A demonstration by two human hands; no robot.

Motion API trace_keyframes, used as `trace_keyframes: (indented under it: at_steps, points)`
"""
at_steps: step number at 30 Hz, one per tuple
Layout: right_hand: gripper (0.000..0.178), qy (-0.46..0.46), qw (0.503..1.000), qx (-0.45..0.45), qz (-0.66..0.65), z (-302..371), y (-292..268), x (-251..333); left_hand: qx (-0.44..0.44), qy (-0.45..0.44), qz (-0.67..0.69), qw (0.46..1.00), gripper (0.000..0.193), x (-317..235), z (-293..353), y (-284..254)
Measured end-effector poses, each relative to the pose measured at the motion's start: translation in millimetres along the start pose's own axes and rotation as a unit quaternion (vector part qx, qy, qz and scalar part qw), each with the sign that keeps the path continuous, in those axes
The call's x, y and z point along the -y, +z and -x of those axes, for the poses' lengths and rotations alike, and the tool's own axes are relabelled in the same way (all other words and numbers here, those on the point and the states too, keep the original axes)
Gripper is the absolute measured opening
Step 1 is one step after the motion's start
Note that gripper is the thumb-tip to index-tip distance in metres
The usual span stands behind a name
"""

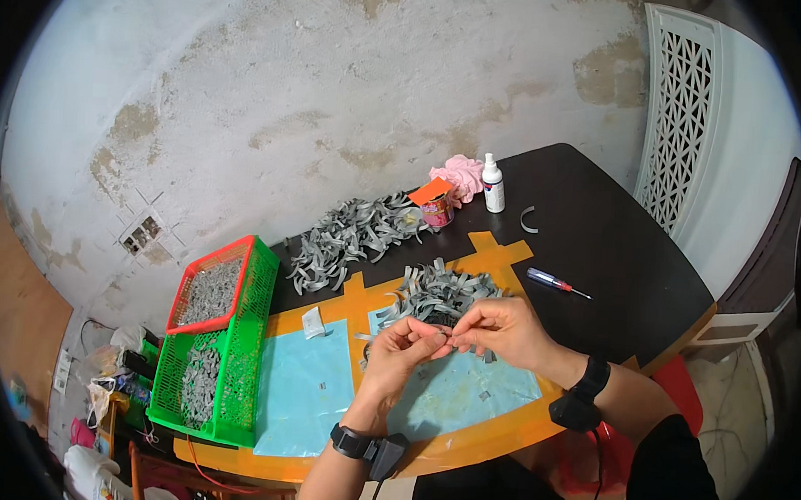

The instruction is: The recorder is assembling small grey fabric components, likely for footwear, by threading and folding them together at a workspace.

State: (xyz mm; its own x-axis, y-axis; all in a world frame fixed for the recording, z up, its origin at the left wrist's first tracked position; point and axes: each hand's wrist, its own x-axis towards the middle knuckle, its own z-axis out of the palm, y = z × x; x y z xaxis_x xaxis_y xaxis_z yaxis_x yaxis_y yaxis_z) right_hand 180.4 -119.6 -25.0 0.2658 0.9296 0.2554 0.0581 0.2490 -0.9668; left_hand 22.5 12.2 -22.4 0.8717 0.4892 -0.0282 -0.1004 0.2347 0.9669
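Observation:
Over the front of the table, my left hand [407, 350] and my right hand [502, 330] meet fingertip to fingertip, both pinched closed. Whatever small piece lies between them is too small and too covered by the fingers to name. Just behind the hands is a heap of grey curved strips [439, 290]. Beneath them, a light blue sheet [443, 408] carries a few tiny grey bits. Each wrist wears a black strap with a dark box and a cable.
A green basket [251, 351] at the left holds small grey pieces, with a red basket [235, 319] resting on it. Farther back lie a second strip heap [352, 239], a tin [437, 214], pink cloth [462, 174] and white bottle [492, 190]. A screwdriver [551, 280] lies right.

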Motion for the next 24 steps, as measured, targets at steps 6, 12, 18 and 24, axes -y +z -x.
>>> trace_keyframes:
  at_steps: [6,12,18,24]
  points:
    - [0.008,-0.030,0.999,0.008,-0.018,-5.8,-4.4,-5.8,-0.008,-0.019,0.037,0.999,0.019,2.2,0.7,-5.9]
    - [0.012,0.071,0.994,0.053,-0.066,-2.6,-0.5,-10.2,0.002,-0.022,0.084,0.996,0.021,10.3,7.1,-4.7]
    - [0.015,0.123,0.985,0.066,-0.103,-2.6,0.1,1.2,0.021,-0.014,0.067,0.997,0.021,10.0,8.6,-5.0]
    - [0.019,0.122,0.984,0.081,-0.102,-4.0,-5.5,-1.2,0.019,-0.027,0.024,0.999,0.019,8.0,9.9,-1.7]
